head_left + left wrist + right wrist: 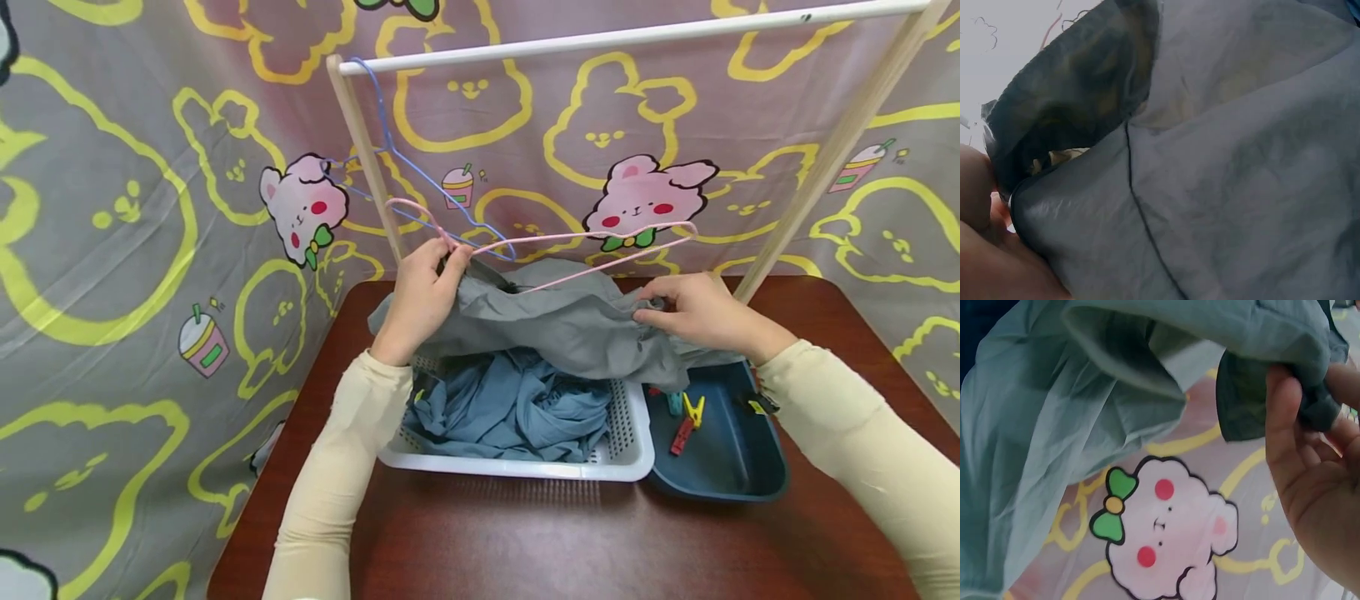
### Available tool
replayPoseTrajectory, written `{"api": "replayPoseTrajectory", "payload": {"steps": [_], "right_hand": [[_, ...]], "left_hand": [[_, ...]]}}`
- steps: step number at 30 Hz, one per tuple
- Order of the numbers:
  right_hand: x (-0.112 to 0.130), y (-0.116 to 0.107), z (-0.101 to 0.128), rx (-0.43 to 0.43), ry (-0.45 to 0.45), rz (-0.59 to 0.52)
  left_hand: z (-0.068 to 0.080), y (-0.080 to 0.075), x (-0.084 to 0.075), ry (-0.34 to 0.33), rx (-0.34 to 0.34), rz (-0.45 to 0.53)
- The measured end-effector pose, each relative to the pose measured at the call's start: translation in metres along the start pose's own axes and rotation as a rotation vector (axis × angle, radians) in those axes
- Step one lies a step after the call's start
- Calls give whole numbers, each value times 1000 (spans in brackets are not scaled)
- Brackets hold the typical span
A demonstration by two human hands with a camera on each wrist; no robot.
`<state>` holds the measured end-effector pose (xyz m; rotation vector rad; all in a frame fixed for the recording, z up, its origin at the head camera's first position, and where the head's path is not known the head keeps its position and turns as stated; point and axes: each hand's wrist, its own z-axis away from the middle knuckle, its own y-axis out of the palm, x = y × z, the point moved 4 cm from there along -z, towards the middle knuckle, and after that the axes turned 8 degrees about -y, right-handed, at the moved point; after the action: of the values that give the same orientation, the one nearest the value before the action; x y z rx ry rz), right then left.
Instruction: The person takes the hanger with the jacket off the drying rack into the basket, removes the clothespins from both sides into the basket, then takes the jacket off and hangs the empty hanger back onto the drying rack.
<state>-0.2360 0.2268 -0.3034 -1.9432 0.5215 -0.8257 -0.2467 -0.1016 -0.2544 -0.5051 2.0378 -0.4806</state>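
My left hand (429, 287) pinches a pink clothes hanger (577, 237) near the base of its hook, together with the edge of a grey garment (555, 329). The hanger's left part is hidden under the cloth, while its right end sticks out above it. Over on the right, my right hand (693, 310) pinches the garment's edge between thumb and fingers. In the right wrist view the cloth (1166, 337) bunches at the fingertips (1284, 394). Dark seams run across the grey fabric (1210, 175) in the left wrist view.
Below the garment stands a white basket (517, 472) holding blue-grey cloth (517, 408). Beside it, a dark blue bin (738, 450) contains several clothespins, including a yellow clothespin (694, 410). A blue hanger (420, 171) hangs from the white rail (600, 40) at its left end.
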Motion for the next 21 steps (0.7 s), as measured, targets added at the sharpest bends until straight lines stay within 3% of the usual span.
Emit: {"api": "replayPoseTrajectory", "payload": {"steps": [13,16,21], "right_hand": [[32,29,-36,28,-94,-25],[44,41,-40,79,-159,-19],[64,64,-39,243,-304,-17]], "left_hand": [[-5,-6,-10,1,-31,-27],[-4,-4,-11,0,-13,-26],[-1,6,-9,9,73,-55]]}}
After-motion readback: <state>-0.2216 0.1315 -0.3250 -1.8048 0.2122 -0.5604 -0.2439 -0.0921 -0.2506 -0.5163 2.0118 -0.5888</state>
